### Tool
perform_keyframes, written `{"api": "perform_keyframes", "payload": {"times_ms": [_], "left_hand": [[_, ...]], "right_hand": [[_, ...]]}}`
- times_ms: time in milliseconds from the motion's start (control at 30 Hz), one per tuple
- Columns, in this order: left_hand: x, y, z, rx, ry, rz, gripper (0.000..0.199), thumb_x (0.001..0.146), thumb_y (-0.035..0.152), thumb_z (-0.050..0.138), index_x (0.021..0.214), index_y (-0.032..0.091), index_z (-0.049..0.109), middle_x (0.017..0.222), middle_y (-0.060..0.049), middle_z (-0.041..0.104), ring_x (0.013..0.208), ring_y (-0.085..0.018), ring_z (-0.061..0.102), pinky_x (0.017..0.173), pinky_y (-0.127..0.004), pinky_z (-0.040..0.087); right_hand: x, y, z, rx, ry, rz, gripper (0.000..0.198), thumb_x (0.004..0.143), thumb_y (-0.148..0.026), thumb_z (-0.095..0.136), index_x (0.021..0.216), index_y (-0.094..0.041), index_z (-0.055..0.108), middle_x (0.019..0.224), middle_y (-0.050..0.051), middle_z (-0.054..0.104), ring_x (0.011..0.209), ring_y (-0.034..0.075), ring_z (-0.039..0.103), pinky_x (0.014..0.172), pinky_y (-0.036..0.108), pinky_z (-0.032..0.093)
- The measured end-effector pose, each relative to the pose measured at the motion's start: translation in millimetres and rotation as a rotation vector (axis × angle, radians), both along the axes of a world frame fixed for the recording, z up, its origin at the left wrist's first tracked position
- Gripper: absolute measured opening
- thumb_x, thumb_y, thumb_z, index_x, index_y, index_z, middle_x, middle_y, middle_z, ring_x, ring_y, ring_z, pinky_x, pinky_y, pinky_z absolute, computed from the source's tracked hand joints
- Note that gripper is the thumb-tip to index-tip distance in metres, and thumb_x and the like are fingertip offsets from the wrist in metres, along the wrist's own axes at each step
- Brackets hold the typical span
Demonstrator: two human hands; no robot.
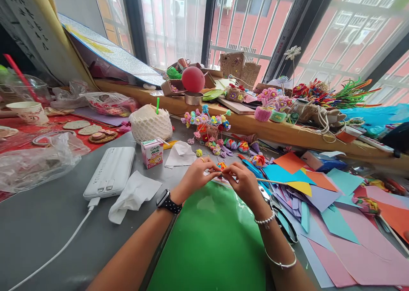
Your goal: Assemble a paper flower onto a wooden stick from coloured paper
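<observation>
Above a glossy green sheet (211, 231), both my hands meet fingertip to fingertip. My left hand (198, 174), with a dark watch on the wrist, is closed in a pinch; what lies in it is too small to make out. My right hand (243, 183) is closed too, and a thin wooden stick (273, 181) runs out from it to the right, in line with the fingertips. A small orange and blue folded paper flower (221, 165) shows right at the fingertips; whether it is held or lies behind them I cannot tell. Scissors (284, 223) lie beside my right forearm.
Coloured paper sheets (361, 240) and purple strips (286, 201) spread rightward. On the left are a white power bank (110, 171) with its cable, a tissue (134, 197), a drink carton (152, 154) and a coconut (151, 125). Fuzzy flowers (207, 125) stand behind my hands.
</observation>
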State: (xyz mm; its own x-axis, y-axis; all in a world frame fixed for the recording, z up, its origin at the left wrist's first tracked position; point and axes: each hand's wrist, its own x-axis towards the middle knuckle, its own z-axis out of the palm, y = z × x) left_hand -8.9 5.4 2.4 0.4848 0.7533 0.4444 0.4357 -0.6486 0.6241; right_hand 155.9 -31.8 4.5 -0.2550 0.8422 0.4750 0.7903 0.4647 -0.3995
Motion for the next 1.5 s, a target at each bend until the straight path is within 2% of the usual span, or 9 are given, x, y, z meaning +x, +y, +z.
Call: {"api": "perform_keyframes", "payload": {"times_ms": [167, 367, 633, 767, 900, 1033, 1267, 1500], "left_hand": [[0, 0, -0.5, 0.058, 0.017, 0.023, 0.013, 0.072, 0.027, 0.057, 0.074, 0.016, 0.064, 0.074, -0.004, 0.059, 0.075, -0.016, 0.051, 0.071, -0.027, 0.038], [-1, -1, 2.3, 0.020, 0.010, 0.038, 0.010, 0.072, 0.024, 0.057, 0.075, 0.015, 0.061, 0.076, -0.004, 0.061, 0.076, -0.016, 0.052, 0.073, -0.029, 0.039], [-3, 2, -0.5, 0.012, -0.035, -0.002, 0.013, 0.073, 0.024, 0.056, 0.077, 0.020, 0.067, 0.076, -0.004, 0.062, 0.079, -0.016, 0.053, 0.075, -0.029, 0.039], [-2, 1, -0.9, 0.051, 0.027, 0.024, 0.012, 0.073, 0.023, 0.056, 0.075, 0.019, 0.067, 0.074, -0.004, 0.062, 0.077, -0.016, 0.052, 0.072, -0.029, 0.039], [0, -1, -1.6, 0.109, 0.105, 0.044, 0.011, 0.073, 0.022, 0.056, 0.074, 0.019, 0.067, 0.075, -0.004, 0.062, 0.076, -0.016, 0.051, 0.071, -0.029, 0.038], [2, -3, -2.6, 0.193, 0.147, 0.044, 0.012, 0.074, 0.022, 0.054, 0.075, 0.020, 0.066, 0.074, -0.003, 0.061, 0.076, -0.016, 0.050, 0.072, -0.030, 0.036], [7, -12, -2.2, 0.473, 0.353, 0.002, 0.024, 0.083, 0.016, 0.038, 0.078, 0.017, 0.062, 0.083, -0.007, 0.061, 0.084, -0.018, 0.050, 0.084, -0.036, 0.033], [6, -12, -2.8, 0.670, 0.516, 0.019, 0.030, 0.085, 0.013, 0.030, 0.083, 0.013, 0.060, 0.087, -0.008, 0.062, 0.084, -0.020, 0.050, 0.083, -0.036, 0.033]], "right_hand": [[-2, 1, -2, 0.011, -0.008, -0.010, 0.012, 0.080, -0.023, 0.049, 0.076, -0.018, 0.059, 0.077, 0.004, 0.056, 0.071, 0.015, 0.052, 0.061, 0.024, 0.039], [-5, -1, -2, 0.069, -0.042, -0.013, 0.017, 0.082, -0.022, 0.046, 0.072, -0.019, 0.059, 0.077, 0.004, 0.054, 0.068, 0.014, 0.051, 0.061, 0.024, 0.038], [-6, -3, -2, 0.183, -0.196, -0.007, 0.022, 0.084, -0.019, 0.041, 0.075, -0.020, 0.061, 0.077, 0.006, 0.054, 0.070, 0.015, 0.049, 0.060, 0.024, 0.037], [-5, -2, 0, 0.088, -0.088, 0.015, 0.016, 0.082, -0.025, 0.046, 0.077, -0.019, 0.061, 0.080, 0.005, 0.056, 0.074, 0.015, 0.051, 0.062, 0.024, 0.039], [-3, 0, 0, -0.061, 0.068, -0.026, 0.020, 0.079, -0.033, 0.050, 0.069, -0.018, 0.059, 0.071, 0.003, 0.057, 0.061, 0.013, 0.051, 0.055, 0.024, 0.039], [0, 4, -5, -0.144, 0.147, -0.068, 0.022, 0.075, -0.037, 0.054, 0.066, -0.017, 0.058, 0.066, 0.002, 0.059, 0.056, 0.012, 0.050, 0.052, 0.024, 0.039], [2, 9, -14, -0.257, 0.155, -0.128, 0.023, 0.072, -0.039, 0.056, 0.065, -0.017, 0.055, 0.064, 0.002, 0.060, 0.055, 0.013, 0.051, 0.051, 0.025, 0.039], [-1, 6, -9, -0.324, 0.059, -0.191, 0.028, 0.074, -0.042, 0.052, 0.063, -0.017, 0.055, 0.064, 0.004, 0.060, 0.057, 0.016, 0.051, 0.052, 0.028, 0.036]]}}
